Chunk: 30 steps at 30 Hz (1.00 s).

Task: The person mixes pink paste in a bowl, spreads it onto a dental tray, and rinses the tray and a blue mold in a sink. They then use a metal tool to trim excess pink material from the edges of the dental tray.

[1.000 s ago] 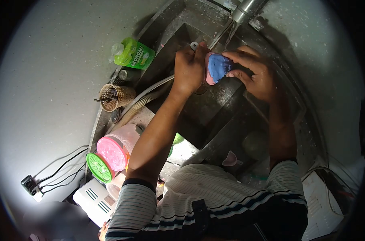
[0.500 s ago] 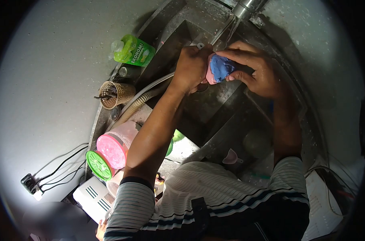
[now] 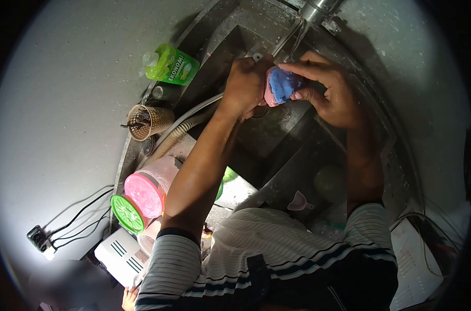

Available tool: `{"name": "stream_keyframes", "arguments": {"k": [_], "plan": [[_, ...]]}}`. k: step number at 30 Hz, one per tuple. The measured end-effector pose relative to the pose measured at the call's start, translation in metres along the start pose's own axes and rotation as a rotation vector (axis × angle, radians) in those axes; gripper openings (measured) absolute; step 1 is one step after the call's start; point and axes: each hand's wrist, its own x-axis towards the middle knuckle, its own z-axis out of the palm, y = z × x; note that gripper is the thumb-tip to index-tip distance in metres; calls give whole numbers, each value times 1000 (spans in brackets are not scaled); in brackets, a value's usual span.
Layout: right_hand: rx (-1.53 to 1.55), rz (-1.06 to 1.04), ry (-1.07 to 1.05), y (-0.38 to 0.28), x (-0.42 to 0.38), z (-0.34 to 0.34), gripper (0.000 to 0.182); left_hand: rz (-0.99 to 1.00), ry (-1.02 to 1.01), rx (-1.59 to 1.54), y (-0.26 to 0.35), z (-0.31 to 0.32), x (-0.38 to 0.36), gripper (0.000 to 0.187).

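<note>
Below the running tap, my left hand [image 3: 246, 85] is closed on a dental impression [image 3: 284, 86], a lumpy blue mass on a pink base. A pale tray handle with a hole [image 3: 257, 57] sticks up past its knuckles. My right hand [image 3: 331, 96] curves around the other side, with thumb and fingertips at the edge of the blue part. The fingers of my left hand partly hide the pink base. Lower down lies a loose pink impression tray [image 3: 298, 201] with a small handle.
A metal tap [image 3: 314, 11] pours water into the dark sink [image 3: 235, 44]. Along its left rim are a green soap pouch [image 3: 181, 68], a woven cup [image 3: 140, 123] of tools and a ribbed hose [image 3: 174, 136]. Pink-lidded tub [image 3: 143, 196] stands lower left. Another person's hand [image 3: 130, 298] shows at the bottom.
Both hands and the impression have shifted very slightly left. My right forearm has moved a little inward. The grip looks the same.
</note>
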Motion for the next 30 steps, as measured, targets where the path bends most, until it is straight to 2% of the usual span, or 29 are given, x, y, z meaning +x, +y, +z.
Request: {"name": "stream_keyframes", "arguments": {"k": [3, 6, 8, 20, 30], "plan": [[-61, -8, 50, 0, -2, 5, 56, 3, 47, 20, 6, 1, -3, 43], [-45, -32, 104, -1, -2, 7, 57, -59, -9, 47, 9, -2, -4, 39], [-50, -87, 149, 0, -2, 9, 57, -48, 59, 30, 9, 3, -6, 43], [3, -47, 126, 5, -4, 4, 54, 67, 44, 30, -5, 4, 3, 37], [-42, 1, 163, 0, -9, 7, 60, -31, 33, 77, 7, 7, -3, 45]]}}
